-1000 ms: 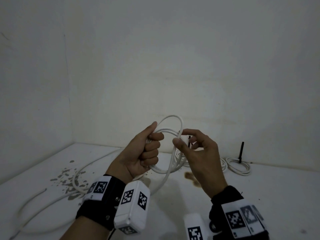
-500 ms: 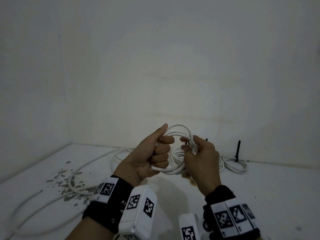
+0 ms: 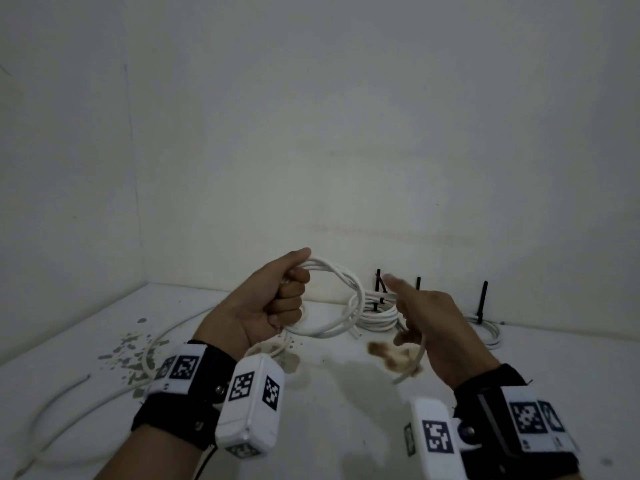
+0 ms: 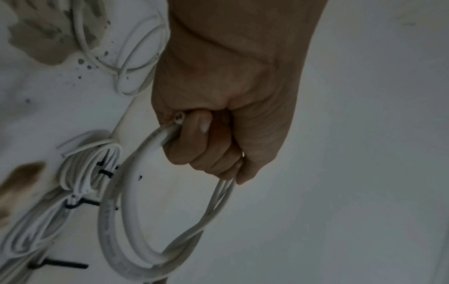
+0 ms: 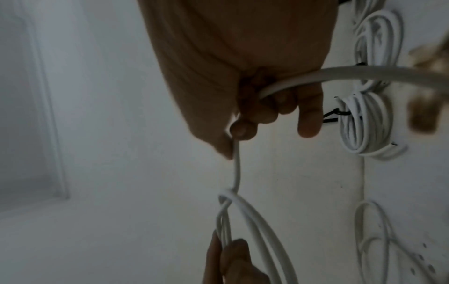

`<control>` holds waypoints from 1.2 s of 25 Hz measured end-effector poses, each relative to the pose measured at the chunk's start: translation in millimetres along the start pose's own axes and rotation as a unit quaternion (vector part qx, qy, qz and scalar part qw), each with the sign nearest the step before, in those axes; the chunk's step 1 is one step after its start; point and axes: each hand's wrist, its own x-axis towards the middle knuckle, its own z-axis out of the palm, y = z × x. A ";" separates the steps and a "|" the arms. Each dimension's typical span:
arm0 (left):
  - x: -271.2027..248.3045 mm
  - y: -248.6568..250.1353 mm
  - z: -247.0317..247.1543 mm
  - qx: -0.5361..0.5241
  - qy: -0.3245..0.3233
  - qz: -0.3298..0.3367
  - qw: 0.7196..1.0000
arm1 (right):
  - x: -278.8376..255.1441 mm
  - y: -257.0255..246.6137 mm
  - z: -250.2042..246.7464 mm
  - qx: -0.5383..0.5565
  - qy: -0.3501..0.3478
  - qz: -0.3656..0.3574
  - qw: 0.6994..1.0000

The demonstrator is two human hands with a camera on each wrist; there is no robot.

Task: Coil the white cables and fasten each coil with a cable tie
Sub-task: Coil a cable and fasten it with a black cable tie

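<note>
The left hand (image 3: 273,306) has its grip clenched round a small coil of white cable (image 3: 332,299), held up in the air above the middle of the surface (image 3: 346,427). The right hand (image 3: 429,323) grasps the cable's free tail (image 3: 414,358) in curled fingers, forefinger pointing out. This looks like the winding step, nearly finished. Next, I'd say, the tail wants laying onto the coil, then a tie. Finished coils (image 3: 377,317) with black ties (image 3: 482,299) lie along the far edge.
</note>
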 end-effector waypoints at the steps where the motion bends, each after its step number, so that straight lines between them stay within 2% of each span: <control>1: 0.0 0.4 -2.6 0.007 0.017 0.007 1.000 | -0.2 -1.0 1.7 -0.017 0.007 -0.016 1.000; 6: -1.5 0.3 -3.5 0.009 0.051 0.010 0.999 | -3.4 -6.2 8.0 -0.016 0.024 -0.028 0.999; 10: -1.3 0.9 -2.1 -0.009 0.061 0.011 0.998 | -4.9 -8.1 1.1 -0.017 -0.005 -0.046 0.999; 13: -1.1 1.9 -11.2 -0.119 0.092 0.026 0.988 | -7.1 -9.7 -3.5 -0.012 -0.087 -0.036 0.996; 16: 2.2 -0.6 -17.0 -0.224 0.121 0.053 0.966 | -14.6 -10.0 -1.5 -0.074 -0.187 -0.046 0.978; 21: 8.1 -1.0 -11.5 -0.338 0.096 0.074 0.933 | -23.9 -16.3 13.4 -0.115 -0.222 -0.141 0.958; 23: 9.9 1.1 -5.3 -0.338 0.098 0.080 0.933 | -23.0 -11.5 18.4 -0.186 -0.200 -0.209 0.939; 26: 11.3 1.6 8.7 -0.293 0.119 0.088 0.944 | -17.8 1.2 24.3 -0.308 -0.098 -0.318 0.891; 27: 10.0 0.2 14.8 -0.275 0.118 0.090 0.950 | -17.5 5.2 26.9 -0.332 -0.077 -0.342 0.876; 30: 5.5 -7.0 30.9 -0.207 0.140 0.114 0.962 | -17.2 13.1 37.4 -0.326 -0.044 -0.397 0.857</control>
